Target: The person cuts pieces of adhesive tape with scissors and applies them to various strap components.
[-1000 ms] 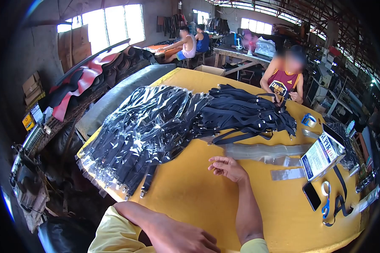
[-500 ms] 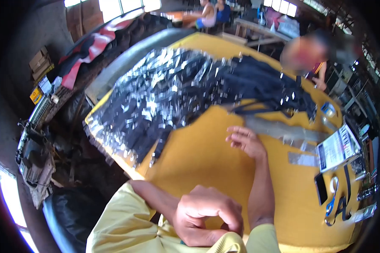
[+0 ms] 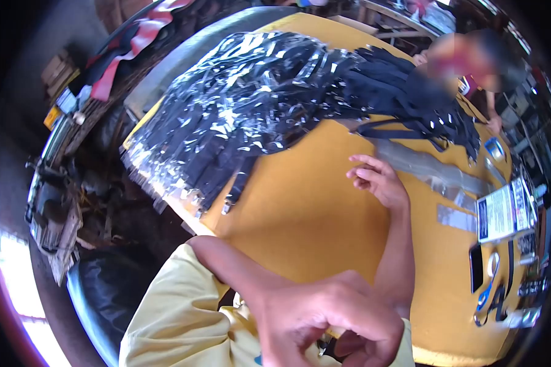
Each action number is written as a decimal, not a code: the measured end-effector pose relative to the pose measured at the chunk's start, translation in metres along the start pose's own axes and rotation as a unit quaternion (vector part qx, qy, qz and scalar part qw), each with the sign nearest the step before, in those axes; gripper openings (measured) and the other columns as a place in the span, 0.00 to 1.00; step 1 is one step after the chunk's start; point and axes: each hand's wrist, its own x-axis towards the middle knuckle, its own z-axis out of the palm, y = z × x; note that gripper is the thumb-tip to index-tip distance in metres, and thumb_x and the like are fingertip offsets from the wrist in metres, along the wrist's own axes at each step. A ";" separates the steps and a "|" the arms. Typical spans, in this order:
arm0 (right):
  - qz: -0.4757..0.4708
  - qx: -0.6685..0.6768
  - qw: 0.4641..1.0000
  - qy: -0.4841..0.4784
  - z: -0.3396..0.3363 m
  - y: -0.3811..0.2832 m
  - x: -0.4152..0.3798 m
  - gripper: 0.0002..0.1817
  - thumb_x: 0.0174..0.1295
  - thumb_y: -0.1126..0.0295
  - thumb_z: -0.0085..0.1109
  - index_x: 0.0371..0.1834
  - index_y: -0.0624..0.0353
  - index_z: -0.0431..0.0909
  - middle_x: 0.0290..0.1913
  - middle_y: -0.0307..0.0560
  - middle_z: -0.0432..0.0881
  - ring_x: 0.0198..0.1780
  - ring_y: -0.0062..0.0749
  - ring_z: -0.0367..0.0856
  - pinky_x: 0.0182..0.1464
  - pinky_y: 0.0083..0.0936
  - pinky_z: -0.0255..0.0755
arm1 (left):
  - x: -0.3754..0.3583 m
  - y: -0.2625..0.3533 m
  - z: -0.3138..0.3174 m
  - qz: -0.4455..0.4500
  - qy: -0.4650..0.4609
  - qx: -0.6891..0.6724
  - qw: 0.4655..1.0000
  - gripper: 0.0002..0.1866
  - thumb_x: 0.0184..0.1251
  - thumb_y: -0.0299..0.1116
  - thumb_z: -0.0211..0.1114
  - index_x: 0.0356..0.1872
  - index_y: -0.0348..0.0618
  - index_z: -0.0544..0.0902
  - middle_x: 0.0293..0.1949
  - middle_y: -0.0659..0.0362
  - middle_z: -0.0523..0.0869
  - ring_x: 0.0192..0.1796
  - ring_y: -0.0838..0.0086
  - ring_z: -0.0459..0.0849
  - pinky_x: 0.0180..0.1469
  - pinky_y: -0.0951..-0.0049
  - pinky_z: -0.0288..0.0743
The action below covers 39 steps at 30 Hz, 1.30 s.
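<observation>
L hand (image 3: 333,312) came closer, part-blocking R sleeve (image 3: 405,344); phone (image 3: 476,268), scissors (image 3: 483,298) beyond.

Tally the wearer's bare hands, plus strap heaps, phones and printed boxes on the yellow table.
Bare hands (left hand, right hand): 2
Black strap heaps (plastic-wrapped heap, loose heap): 2
Black rectangular phone: 1
White printed box: 1
Total: 6

Glare flecks the plastic-wrapped straps (image 3: 229,113); dark corners warp.

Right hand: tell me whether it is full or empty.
Empty, as far as it shows: the right hand has loosely bent fingers, with nothing seen between them.
</observation>
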 end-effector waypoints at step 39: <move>-0.008 0.033 0.999 -0.012 -0.002 0.005 0.003 0.20 0.69 0.72 0.59 0.63 0.65 0.73 0.45 0.51 0.86 0.39 0.26 0.86 0.44 0.21 0.79 | 0.048 -0.003 0.011 0.089 0.000 0.141 0.986 0.13 0.57 0.33 0.78 0.23 0.38 0.83 0.17 0.63 0.79 0.17 0.79 0.75 0.18 0.80 0.66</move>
